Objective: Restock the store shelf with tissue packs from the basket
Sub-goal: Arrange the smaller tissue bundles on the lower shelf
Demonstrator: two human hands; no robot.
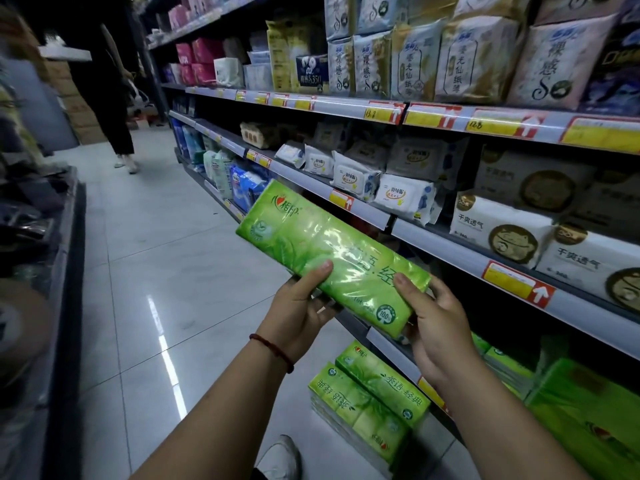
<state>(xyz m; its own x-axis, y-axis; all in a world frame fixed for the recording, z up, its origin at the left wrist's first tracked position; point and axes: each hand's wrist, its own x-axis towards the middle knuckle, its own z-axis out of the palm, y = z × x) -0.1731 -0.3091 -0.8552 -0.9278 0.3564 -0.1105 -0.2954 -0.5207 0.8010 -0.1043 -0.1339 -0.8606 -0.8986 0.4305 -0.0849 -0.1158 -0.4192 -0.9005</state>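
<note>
— Two hands on one pack: the left hand (300, 306) and right hand (437, 323) are both closed on the near end of the green tissue pack (332, 252), thumbs on top, fingers under; it sits mid-frame, tilted up toward the upper left, clear of the shelf (446, 252).

— How will it handle?

— Light and soft, I'd judge; the glossy film looks slippery and the bundle may sag if held by one end only; better to grip nearer the middle, or support it from beneath.

— Where does it go?

— Probably the lower right shelf with the matching green packs (588, 420); more stacked packs (370, 400) lie bottom centre; whether a basket holds them I cannot tell.
</note>
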